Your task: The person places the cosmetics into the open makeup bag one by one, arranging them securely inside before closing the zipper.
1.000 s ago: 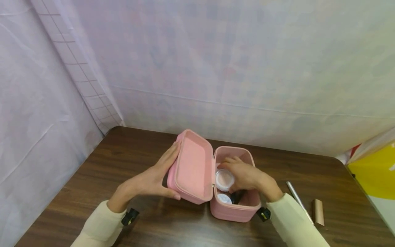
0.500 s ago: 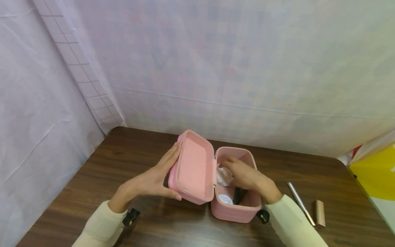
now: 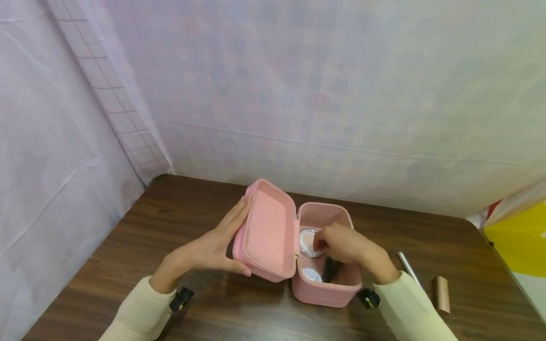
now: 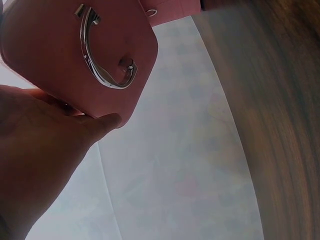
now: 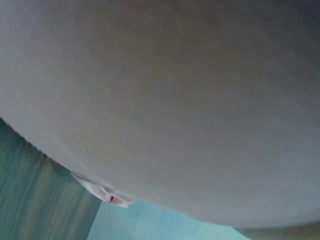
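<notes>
Fingers of my right hand (image 3: 341, 244) are curled onto the small round jar (image 3: 308, 236) inside the pink case (image 3: 326, 293); my left hand (image 3: 213, 246) rests flat against its raised lid (image 3: 266, 232), fingers straight.

Both arms are covered by long pale cream sleeves, the left sleeve (image 3: 136, 310) and the right sleeve (image 3: 409, 310), each ending at the wrist. A small black device is strapped under each wrist, the left device (image 3: 181, 298) and the right device (image 3: 369, 298). The left hand (image 3: 209, 251) and right hand (image 3: 345, 244) are worn bare.
</notes>
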The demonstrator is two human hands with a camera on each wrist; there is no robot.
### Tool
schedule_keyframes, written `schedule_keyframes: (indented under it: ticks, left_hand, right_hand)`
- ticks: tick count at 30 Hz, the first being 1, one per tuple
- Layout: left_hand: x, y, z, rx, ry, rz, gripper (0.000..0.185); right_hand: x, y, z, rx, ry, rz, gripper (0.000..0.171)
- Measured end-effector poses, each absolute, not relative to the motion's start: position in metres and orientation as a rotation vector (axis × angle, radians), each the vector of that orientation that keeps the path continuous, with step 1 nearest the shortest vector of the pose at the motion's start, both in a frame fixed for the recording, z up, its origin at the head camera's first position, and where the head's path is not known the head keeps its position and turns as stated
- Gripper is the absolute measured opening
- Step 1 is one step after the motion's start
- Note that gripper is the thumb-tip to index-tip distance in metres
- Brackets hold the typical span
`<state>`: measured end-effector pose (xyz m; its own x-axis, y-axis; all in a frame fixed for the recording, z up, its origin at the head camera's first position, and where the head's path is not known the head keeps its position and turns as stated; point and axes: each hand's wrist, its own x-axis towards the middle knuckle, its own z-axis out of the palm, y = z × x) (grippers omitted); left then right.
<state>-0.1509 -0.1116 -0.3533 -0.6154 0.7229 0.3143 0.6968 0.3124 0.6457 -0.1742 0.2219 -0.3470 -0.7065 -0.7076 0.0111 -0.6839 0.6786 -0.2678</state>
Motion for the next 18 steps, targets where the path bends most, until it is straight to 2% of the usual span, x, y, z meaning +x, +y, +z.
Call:
schedule_keyframes:
  ticks: [4, 10, 18]
  left_hand:
    - [-0.151, -0.111, -0.355, 1.375, 2.52, 1.211, 0.125]
    - [-0.15, -0.111, -0.354, 1.378, 2.526, 1.21, 0.125]
    - [-0.151, -0.112, -0.354, 1.372, 2.538, 1.196, 0.125]
  right_hand:
    - [-0.171, 0.22, -0.348, -1.058, 2.771, -0.223, 0.015]
    - [-0.17, 0.218, -0.348, -0.965, 2.773, -0.244, 0.011]
    - [-0.159, 0.23, -0.328, -1.122, 2.778, -0.599, 0.012]
